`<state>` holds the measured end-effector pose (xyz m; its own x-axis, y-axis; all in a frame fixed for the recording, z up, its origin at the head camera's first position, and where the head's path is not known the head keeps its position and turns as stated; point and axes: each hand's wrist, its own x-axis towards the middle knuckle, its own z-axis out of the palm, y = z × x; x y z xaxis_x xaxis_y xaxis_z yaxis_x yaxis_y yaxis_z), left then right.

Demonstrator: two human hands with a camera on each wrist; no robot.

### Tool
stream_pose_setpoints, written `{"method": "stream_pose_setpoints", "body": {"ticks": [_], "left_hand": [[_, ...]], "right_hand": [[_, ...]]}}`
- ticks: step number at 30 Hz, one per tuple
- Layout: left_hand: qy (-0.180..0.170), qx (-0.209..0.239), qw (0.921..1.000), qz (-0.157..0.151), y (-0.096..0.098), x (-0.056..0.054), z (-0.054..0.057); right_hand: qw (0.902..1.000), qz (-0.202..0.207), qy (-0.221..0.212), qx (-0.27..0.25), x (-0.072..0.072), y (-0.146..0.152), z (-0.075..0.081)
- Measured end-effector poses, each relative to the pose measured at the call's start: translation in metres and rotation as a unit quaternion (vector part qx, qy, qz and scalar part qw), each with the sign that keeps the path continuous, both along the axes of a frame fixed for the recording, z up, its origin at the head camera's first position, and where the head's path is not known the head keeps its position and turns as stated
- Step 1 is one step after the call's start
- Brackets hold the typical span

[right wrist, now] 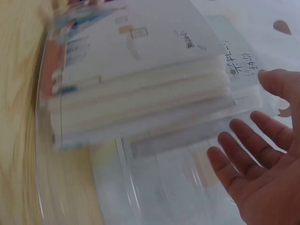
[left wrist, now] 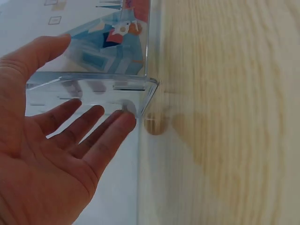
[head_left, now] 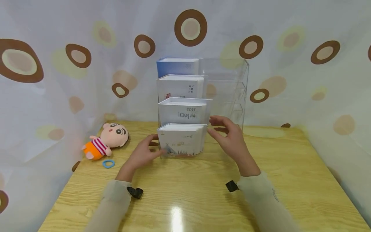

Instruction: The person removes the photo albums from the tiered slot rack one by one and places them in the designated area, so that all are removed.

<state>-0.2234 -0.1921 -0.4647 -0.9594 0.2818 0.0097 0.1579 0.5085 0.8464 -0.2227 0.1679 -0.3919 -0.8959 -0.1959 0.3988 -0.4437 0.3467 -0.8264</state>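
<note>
A clear tiered rack (head_left: pixel 244 93) stands at the back of the table, with white booklets filling its left half in stepped rows. The lowest stack (head_left: pixel 179 140) carries a small printed picture; above it is a stack (head_left: pixel 188 111) with large Chinese characters, and the top one (head_left: pixel 174 67) is blue. My left hand (head_left: pixel 145 151) is at the lower left corner of the rack, its fingers spread along the clear side wall (left wrist: pixel 93 84) and thumb over the front. Beside the right edge of the lower stacks is my right hand (head_left: pixel 229 135), fingers apart and holding nothing.
A plush doll (head_left: pixel 108 140) in orange shorts lies on the left of the wooden table (head_left: pixel 188 180). Next to it is a blue ring (head_left: pixel 108 164). Spotted cloth (head_left: pixel 275 29) hangs behind and along the sides.
</note>
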Motion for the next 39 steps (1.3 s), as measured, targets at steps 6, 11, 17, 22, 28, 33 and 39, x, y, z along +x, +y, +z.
{"method": "stream_pose_setpoints", "body": {"ticks": [6, 11, 17, 22, 28, 33, 39], "left_hand": [[-0.016, 0.008, 0.9998, 0.003, 0.008, -0.001, 0.0], [-0.018, 0.007, 0.9998, 0.012, 0.012, 0.0, 0.001], [-0.024, 0.011, 0.9995, 0.016, 0.009, -0.001, -0.002], [-0.018, 0.009, 0.9996, 0.021, 0.005, -0.003, -0.004], [-0.03, 0.012, 0.9993, 0.018, 0.003, -0.002, -0.004], [-0.021, 0.008, 0.9996, 0.016, 0.002, -0.003, -0.005], [-0.024, 0.01, 0.9994, 0.021, 0.003, -0.003, -0.006]], "right_hand": [[0.9933, 0.011, -0.057, -0.1, -0.008, -0.018, -0.009], [0.9895, 0.022, -0.078, -0.119, -0.012, -0.024, -0.015], [0.9869, 0.05, -0.095, -0.12, -0.012, -0.029, -0.023], [0.9854, 0.055, -0.1, -0.126, -0.01, -0.033, -0.024], [0.9831, 0.044, -0.116, -0.135, -0.007, -0.036, -0.026], [0.9813, 0.034, -0.121, -0.145, -0.006, -0.039, -0.027], [0.9815, 0.031, -0.118, -0.147, -0.004, -0.042, -0.027]]}}
